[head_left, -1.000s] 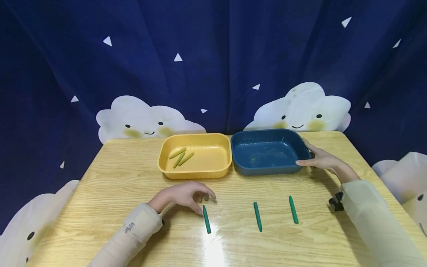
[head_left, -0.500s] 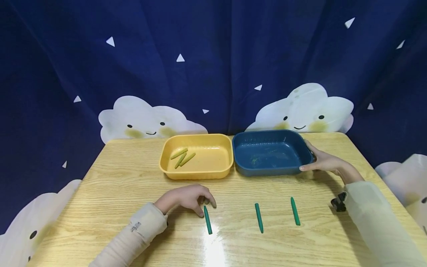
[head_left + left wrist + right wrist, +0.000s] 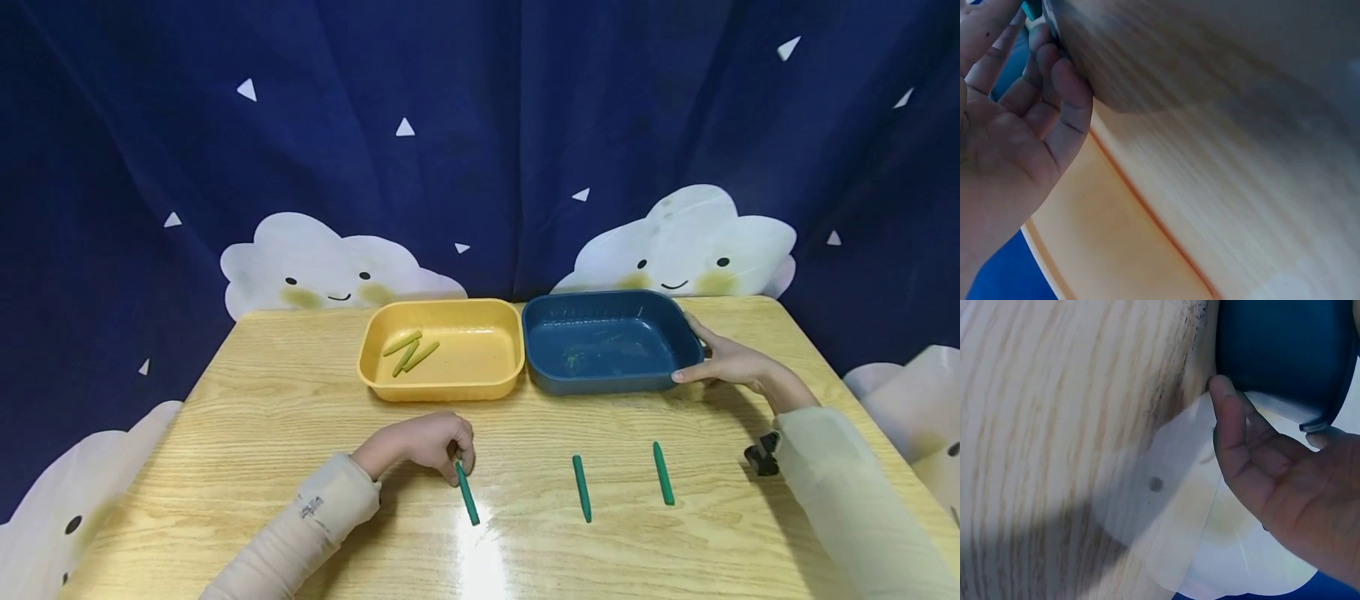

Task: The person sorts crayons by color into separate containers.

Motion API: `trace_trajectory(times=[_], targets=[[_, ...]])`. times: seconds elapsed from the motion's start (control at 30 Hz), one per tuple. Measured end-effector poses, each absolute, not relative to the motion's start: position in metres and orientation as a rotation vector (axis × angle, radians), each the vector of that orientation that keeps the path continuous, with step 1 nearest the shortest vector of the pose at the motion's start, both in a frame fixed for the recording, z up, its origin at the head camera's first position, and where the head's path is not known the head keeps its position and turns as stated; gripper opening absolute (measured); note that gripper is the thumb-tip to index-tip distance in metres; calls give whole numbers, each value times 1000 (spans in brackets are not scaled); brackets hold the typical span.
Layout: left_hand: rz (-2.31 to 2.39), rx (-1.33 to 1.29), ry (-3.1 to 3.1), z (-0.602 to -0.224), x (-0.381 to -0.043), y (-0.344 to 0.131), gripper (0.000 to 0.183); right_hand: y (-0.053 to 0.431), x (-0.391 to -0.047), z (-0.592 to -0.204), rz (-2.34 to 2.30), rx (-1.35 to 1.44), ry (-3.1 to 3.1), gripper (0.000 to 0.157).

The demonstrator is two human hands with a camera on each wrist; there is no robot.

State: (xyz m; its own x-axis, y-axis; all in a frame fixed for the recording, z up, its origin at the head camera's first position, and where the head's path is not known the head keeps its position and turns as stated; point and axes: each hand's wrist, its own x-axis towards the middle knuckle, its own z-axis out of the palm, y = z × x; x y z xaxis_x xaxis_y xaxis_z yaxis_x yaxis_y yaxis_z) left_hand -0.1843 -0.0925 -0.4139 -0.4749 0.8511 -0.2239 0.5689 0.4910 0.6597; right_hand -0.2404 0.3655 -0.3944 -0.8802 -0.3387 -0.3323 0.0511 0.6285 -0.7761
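Note:
In the head view my left hand [image 3: 429, 442] pinches the upper end of a green crayon [image 3: 468, 498] lying on the table. A bit of that crayon [image 3: 1032, 7] shows at the fingertips in the left wrist view, mostly cut off by the frame. My right hand [image 3: 733, 364] holds the right end of a blue plastic bin [image 3: 611, 386], thumb at the front corner and fingers round the far side. The right wrist view shows fingertips [image 3: 1225, 387] against the bin's wall. Two more green crayons, one in the middle [image 3: 582, 490] and another [image 3: 663, 475] farther right, lie apart.
A yellow bin [image 3: 442, 392] stands against the blue bin's left side, with several olive-yellow crayons [image 3: 422, 357] inside at the left. Both bins are near the back edge of the wooden table [image 3: 285, 383]. A dark blue curtain [image 3: 465, 167] with clouds hangs behind.
My left hand's fingers have closed from a loose curve above the crayon to a pinch on its upper end, and the crayon has tilted slightly. My right hand stays at the blue bin.

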Motion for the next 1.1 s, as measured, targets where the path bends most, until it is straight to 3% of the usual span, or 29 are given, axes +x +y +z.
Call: trace_trajectory(times=[0.27,0.6,1.1], targets=[[828,1100,2097,-407,-187,-92,8,364,-241,-391,-1138,-231,2406,113],[1083,1436,2217,-368,-206,-68,5,363,-240,-389,-1292,-167,2219,112],[1552,1147,2368,-333,-252,-7,10,362,-240,-390,-1250,-148,2245,111]])
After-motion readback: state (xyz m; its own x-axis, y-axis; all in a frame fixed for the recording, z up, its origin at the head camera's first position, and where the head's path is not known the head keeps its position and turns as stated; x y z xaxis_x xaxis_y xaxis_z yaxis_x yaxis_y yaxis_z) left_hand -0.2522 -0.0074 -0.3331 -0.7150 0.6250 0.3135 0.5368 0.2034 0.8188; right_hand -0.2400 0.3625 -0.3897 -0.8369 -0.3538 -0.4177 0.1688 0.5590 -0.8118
